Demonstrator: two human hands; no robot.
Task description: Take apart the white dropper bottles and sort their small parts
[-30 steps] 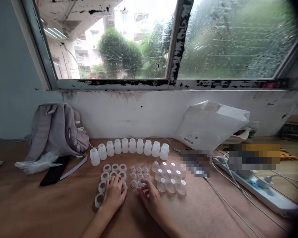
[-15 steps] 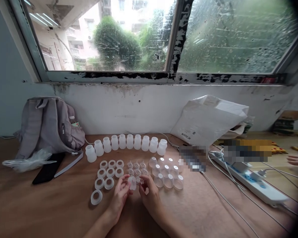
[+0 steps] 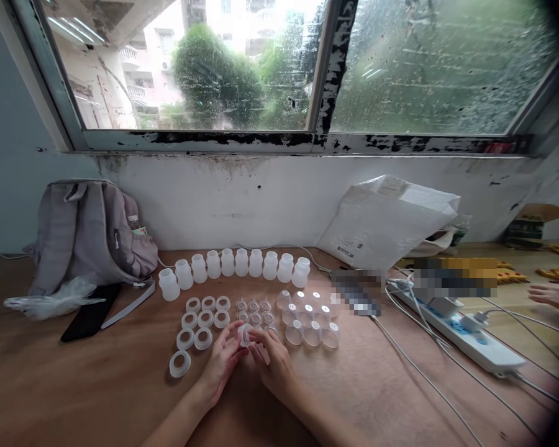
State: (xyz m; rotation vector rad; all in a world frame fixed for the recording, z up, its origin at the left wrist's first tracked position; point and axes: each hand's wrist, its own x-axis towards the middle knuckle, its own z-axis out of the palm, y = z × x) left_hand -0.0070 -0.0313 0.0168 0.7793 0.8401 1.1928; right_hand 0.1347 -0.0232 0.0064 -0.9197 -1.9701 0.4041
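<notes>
My left hand is closed on a translucent bottle collar ring, tilted up between thumb and fingers. My right hand meets it from the right, its fingertips pinched at the ring's opening on a clear bottle nipple that they mostly hide. Just beyond the hands stand several clear nipples in rows, partly covered by my fingers. Left of them lie several collar rings, and to the right are several clear domed caps.
Several frosted small bottles stand in a curved row behind. A backpack, a black phone-like slab and a plastic bag are at left. At right are a white bag, a power strip, cables and another person's hand.
My right hand has moved left and brought the nipple from beside the collar ring to its opening. The ring has turned in my left hand. The view has shifted slightly.
</notes>
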